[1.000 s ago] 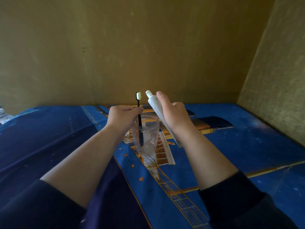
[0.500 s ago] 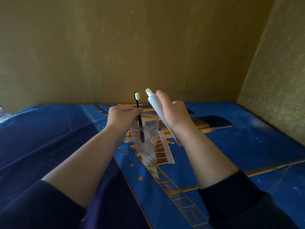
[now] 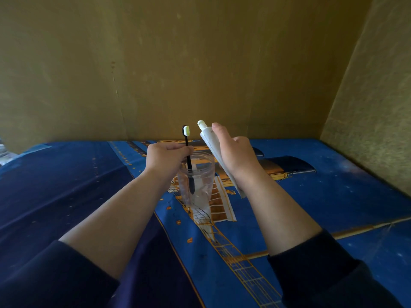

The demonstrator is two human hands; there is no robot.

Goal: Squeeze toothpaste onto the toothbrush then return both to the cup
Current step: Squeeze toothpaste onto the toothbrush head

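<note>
Compared with half a second earlier, very little is changing: the toothbrush (image 3: pixel 189 156) is sitting slightly lower, its black handle now reaching further down inside the clear plastic cup (image 3: pixel 196 174), while the toothpaste tube (image 3: pixel 213 150) is staying at the same tilt beside it. The left hand (image 3: pixel 165 158) is pinching the toothbrush handle between thumb and curled fingers (image 3: pixel 178 147) just above the cup's rim, holding the brush nearly upright with its pale green and white bristle head at the top. The right hand (image 3: pixel 236 157) is wrapping its fingers (image 3: pixel 219 132) around the white tube, which is leaning with its capped nozzle pointing up and to the left, near the brush head but not touching it; the tube's flat end is hanging below the wrist, outside the cup. The cup is standing upright between the two hands on a surface covered by a blue cloth (image 3: pixel 311 196) printed with orange and white bridge-like line work and small star-like specks. Dark sleeves (image 3: pixel 315 274) are covering both forearms near the bottom edge. Behind the surface, plain olive-yellow walls (image 3: pixel 200 63) are meeting in a corner at the right.
</note>
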